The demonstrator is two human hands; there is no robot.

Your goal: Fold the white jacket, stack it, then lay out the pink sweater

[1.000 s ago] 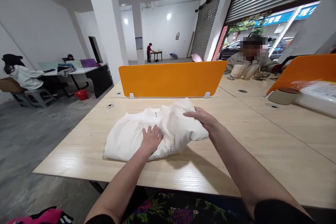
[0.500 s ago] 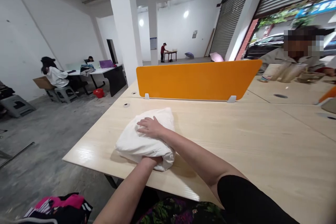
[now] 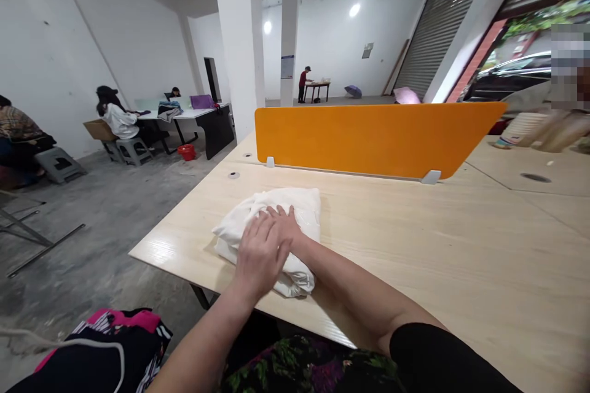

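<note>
Both hands (image 3: 270, 245) press the folded cloth (image 3: 295, 212) before an orange divider (image 3: 369, 138).

A bare, open-plan workroom with concrete floor: past the hands, an orange divider (image 3: 375, 138) crosses the wooden desk (image 3: 461, 239), other desks to their left, roller shutters (image 3: 426, 24) far right.

Soft white cloth bundle (image 3: 276, 224), smooth pale wood-grain table (image 3: 415, 239), glossy orange plastic divider (image 3: 373, 138)

White walls (image 3: 55, 43) and pillar (image 3: 239, 37); grey concrete floor (image 3: 106, 221); orange divider (image 3: 373, 138) on wooden desk (image 3: 437, 239); rolling shutters (image 3: 433, 24).
</note>
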